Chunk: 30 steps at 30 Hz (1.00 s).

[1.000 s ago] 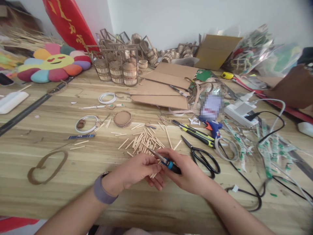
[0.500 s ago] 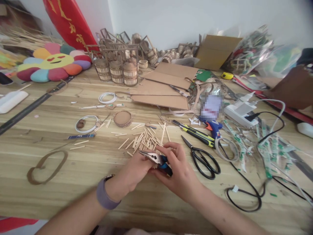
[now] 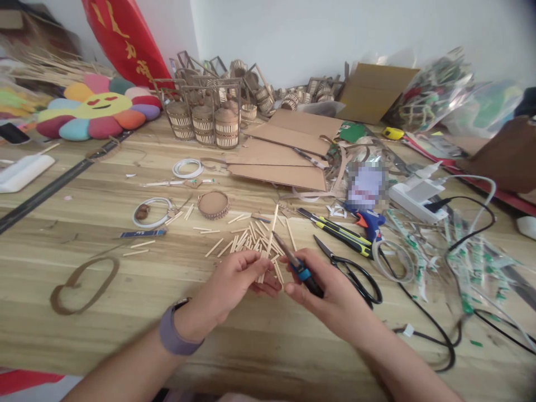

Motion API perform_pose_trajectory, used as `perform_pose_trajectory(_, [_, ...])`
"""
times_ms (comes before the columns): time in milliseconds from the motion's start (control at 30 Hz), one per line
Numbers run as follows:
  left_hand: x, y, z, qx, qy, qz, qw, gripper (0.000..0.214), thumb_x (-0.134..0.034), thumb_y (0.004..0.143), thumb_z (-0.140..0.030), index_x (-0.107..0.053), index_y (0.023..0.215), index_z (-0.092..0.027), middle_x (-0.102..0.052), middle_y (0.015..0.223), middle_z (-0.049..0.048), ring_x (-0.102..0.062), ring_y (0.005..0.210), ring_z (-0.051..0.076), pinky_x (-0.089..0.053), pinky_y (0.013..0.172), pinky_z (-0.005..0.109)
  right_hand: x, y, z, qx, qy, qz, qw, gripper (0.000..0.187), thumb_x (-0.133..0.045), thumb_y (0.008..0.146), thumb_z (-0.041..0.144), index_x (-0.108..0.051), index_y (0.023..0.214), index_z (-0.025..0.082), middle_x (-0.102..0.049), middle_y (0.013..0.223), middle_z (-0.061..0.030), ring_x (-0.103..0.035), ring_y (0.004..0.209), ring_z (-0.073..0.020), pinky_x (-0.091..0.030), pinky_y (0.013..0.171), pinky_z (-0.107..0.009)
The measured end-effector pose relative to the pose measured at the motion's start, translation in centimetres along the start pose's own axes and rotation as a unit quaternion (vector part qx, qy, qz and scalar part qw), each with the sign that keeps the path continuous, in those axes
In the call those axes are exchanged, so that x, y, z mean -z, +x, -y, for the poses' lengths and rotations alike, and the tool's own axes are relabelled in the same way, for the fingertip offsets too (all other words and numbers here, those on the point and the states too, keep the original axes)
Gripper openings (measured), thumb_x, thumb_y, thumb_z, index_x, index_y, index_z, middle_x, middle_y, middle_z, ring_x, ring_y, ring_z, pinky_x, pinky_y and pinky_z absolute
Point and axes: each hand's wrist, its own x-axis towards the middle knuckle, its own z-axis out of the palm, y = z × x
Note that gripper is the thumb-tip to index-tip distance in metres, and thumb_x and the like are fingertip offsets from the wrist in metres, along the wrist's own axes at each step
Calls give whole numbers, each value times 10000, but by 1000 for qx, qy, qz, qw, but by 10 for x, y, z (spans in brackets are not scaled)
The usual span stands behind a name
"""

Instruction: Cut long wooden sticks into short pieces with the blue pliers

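My left hand [image 3: 234, 279], with a purple band on its wrist, pinches a thin wooden stick [image 3: 273, 226] that points up and away. Some short stick pieces also show at its fingers. In my right hand [image 3: 330, 290] are needle-nose pliers [image 3: 300, 269] with blue and black handles. Their jaw tips lie close beside the stick; whether they touch it I cannot tell. Just beyond my hands is a loose pile of short wooden sticks [image 3: 247, 239]. A small round cardboard disc with a braided rim [image 3: 213, 205] lies behind the pile.
Right of my hands are black scissors [image 3: 352, 273], a yellow-black utility knife [image 3: 339, 231], a tape roll [image 3: 392, 261] and a blue glue gun [image 3: 371, 223]. Cardboard sheets [image 3: 285, 151] and small slatted baskets [image 3: 203, 123] stand farther back. A brown strip coil [image 3: 86, 285] lies left.
The pliers were held across my left hand, jaws pointing left; now my right hand has drawn them right, jaws pointing away. The left fingers now show the stick held up. The view shifted slightly.
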Motion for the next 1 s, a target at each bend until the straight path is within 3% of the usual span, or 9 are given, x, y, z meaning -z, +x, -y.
perform_pose_trajectory(133, [8, -1, -6, -6, 39, -16, 999, 268, -574, 831, -411, -610, 820, -145, -714, 704, 34, -668, 611, 150, -457, 598, 243, 25, 1, 1, -94, 43, 120, 987, 299, -479, 894, 427, -613, 1029, 196, -623, 801, -12, -567, 707, -151, -472, 623, -246])
perform_pose_trajectory(300, [10, -4, -11, -12, 63, 2, 998, 257, -557, 840, -385, -610, 803, -137, -716, 688, 44, -669, 606, 152, -474, 593, 245, 28, 5, -1, -115, 69, 195, 972, 325, -456, 900, 459, -614, 940, 177, -574, 753, -4, -526, 711, -141, -429, 613, -229])
perform_pose_trajectory(567, [6, -5, 0, 11, 65, 81, 995, 319, -568, 845, -438, -640, 836, -127, -697, 685, 45, -660, 605, 135, -502, 595, 234, 20, 6, -1, -113, 121, 242, 956, 243, -494, 877, 384, -607, 920, 174, -552, 784, -1, -482, 732, -142, -395, 648, -240])
perform_pose_trajectory(1000, [3, -4, 6, 21, 41, 105, 993, 344, -593, 829, -462, -628, 810, -120, -675, 654, 38, -643, 579, 126, -525, 585, 242, 17, 8, 4, -107, 156, 242, 952, 166, -532, 814, 340, -550, 822, 175, -509, 754, 10, -449, 716, -136, -388, 653, -240])
